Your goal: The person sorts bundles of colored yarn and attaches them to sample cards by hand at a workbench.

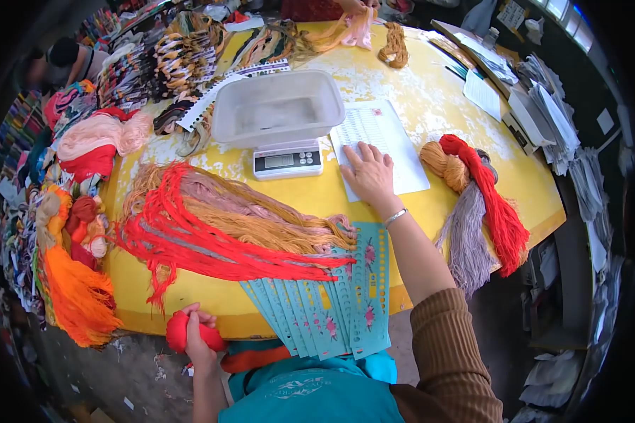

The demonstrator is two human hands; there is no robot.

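In the head view, the left hand (199, 340) is wrapped around a compact red bundle of thread (178, 333) just off the near edge of the yellow table (533, 194), while the right hand (368, 173) lies flat, fingers spread, gripping nothing, on a white printed paper sheet (396, 144). The step in hand looks like consulting the sheet with the thread held ready; a next move would seem to call for raising the right palm and keeping strands untangled. Counted: one bundle held, one sheet under the palm, one white digital scale (289, 163) bearing one translucent plastic tub (279, 134), and three hanks at right, red (483, 187), lilac-grey (469, 240) and tan (444, 168); the teal flower-printed punched cards (324, 303) overlap too closely to count
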